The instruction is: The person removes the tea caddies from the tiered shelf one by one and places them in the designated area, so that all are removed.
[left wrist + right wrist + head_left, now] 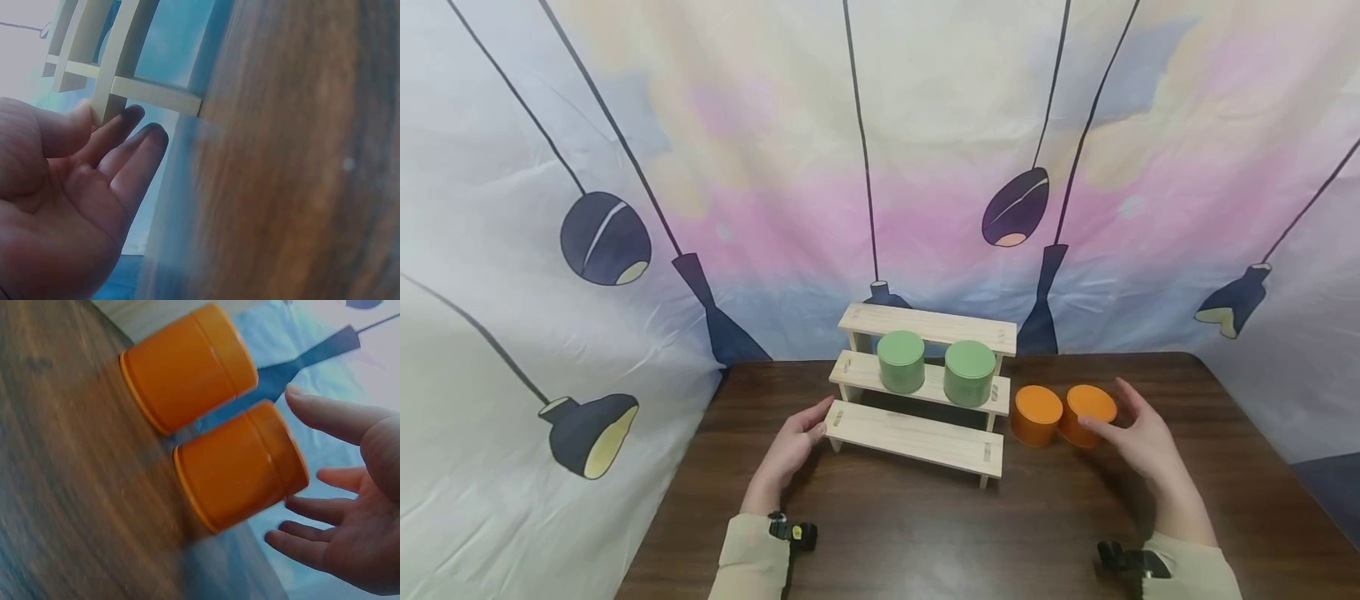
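A three-step wooden display rack stands on the table. My left hand pinches the left end of its lowest step; in the left wrist view the thumb lies on the plank with fingers behind it. On the middle step are two green round tins, the left one and the right one. Two orange round tins stand side by side on the table right of the rack: a nearer-to-rack tin and an outer tin. Spread around the outer one's lid is my right hand, fingers parted.
The dark wooden table ends at a printed fabric backdrop with hanging lamp pictures, close behind the rack. The rack's top and lowest steps bear no tins. Each wrist wears a strapped camera.
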The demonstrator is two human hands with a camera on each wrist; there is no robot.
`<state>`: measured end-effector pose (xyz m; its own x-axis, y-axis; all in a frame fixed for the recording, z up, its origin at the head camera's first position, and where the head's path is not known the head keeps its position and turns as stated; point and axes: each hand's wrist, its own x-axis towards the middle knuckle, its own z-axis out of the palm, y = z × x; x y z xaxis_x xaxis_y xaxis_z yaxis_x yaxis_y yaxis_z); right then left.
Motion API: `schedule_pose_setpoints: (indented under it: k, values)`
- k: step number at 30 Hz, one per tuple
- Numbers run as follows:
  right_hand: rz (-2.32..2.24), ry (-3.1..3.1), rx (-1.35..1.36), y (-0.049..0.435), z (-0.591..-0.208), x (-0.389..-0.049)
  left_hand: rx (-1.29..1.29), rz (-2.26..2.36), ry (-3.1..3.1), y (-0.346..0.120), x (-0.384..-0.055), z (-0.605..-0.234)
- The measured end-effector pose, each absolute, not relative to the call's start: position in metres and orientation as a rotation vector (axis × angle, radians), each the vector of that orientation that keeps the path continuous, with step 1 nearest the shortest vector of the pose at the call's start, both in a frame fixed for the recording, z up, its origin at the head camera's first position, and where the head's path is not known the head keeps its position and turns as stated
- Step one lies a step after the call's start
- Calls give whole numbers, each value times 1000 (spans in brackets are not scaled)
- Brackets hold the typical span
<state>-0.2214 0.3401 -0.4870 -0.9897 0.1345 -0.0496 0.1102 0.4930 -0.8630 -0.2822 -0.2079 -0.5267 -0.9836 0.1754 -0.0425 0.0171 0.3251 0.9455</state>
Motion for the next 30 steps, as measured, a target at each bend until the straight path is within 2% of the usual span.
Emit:
schedule_pose_setpoints:
  k: [16, 30]
  values:
    - [1419, -2483, -181, 301, -443, -210, 150, 1744, 2443, -207, -281, -517]
    - [1539, -2260, 179, 232, -436, -227, 248, 1763, 2599, -197, -311, -474]
